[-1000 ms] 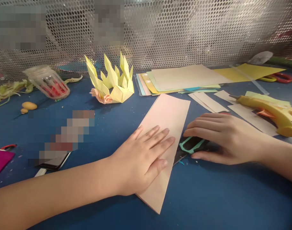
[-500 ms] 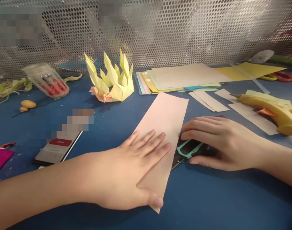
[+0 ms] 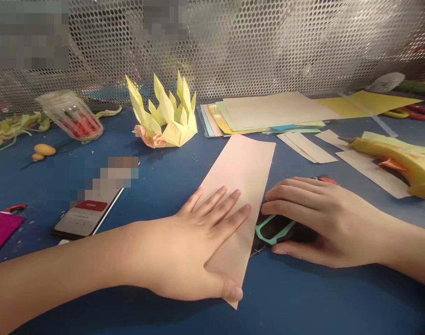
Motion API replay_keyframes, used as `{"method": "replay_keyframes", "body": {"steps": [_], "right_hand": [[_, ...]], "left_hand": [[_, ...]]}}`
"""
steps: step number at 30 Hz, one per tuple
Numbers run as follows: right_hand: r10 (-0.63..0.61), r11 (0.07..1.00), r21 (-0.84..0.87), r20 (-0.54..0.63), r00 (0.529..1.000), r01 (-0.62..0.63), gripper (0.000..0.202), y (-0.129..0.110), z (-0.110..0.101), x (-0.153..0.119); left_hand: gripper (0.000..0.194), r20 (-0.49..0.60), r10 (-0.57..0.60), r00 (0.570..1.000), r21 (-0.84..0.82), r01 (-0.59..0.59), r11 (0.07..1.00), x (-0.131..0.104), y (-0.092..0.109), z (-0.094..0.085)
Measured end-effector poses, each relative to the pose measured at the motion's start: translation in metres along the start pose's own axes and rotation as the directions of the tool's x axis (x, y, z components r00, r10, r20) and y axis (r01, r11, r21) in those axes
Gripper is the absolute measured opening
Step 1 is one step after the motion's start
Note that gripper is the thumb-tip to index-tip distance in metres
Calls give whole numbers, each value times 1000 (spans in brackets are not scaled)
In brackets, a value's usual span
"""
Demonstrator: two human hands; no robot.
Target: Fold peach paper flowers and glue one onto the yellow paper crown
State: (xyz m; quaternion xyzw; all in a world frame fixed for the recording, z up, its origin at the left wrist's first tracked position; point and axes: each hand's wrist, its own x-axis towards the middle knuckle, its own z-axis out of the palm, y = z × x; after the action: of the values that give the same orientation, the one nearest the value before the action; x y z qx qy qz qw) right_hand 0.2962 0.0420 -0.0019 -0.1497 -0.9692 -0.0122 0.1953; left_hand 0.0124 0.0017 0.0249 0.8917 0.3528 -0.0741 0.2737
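Observation:
A long pale pink paper strip lies slanted on the blue table. My left hand rests flat on its lower part, fingers spread, thumb at the strip's right edge. Just right of the strip, my right hand is curved over a dark tool with a teal frame, fingers on the far side and thumb on the near side. Most of this tool is hidden beneath the palm. A little red and teal shows beyond the knuckles.
A yellow folded-paper crown with pink paper roses stands behind, left of stacked coloured sheets. Leftward are a phone, a tilted jar and a magenta item. A yellow glue gun lies on paper pieces at right. Perforated metal forms the back.
My right hand has moved slightly nearer to me with the teal-framed tool, uncovering something red beyond the knuckles. My left hand stays flat on the strip. The view has shifted slightly.

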Motion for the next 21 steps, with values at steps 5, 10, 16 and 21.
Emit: {"method": "replay_keyframes", "body": {"steps": [5,10,16,21], "right_hand": [[18,1000,22,4,1000,-18,30,-2,-2,2],[8,1000,10,13,1000,-9,30,0,-2,2],[-13,1000,-28,-1,1000,13,31,-1,1,1],[-4,1000,-23,-6,1000,4,30,-3,1,0]], "left_hand": [[110,105,-61,993,17,59,998,3,6,-5],[112,117,-81,990,-6,82,997,3,7,-8],[113,141,-73,987,1,73,997,3,5,-7],[117,243,-123,962,3,126,992,5,8,-13]]}}
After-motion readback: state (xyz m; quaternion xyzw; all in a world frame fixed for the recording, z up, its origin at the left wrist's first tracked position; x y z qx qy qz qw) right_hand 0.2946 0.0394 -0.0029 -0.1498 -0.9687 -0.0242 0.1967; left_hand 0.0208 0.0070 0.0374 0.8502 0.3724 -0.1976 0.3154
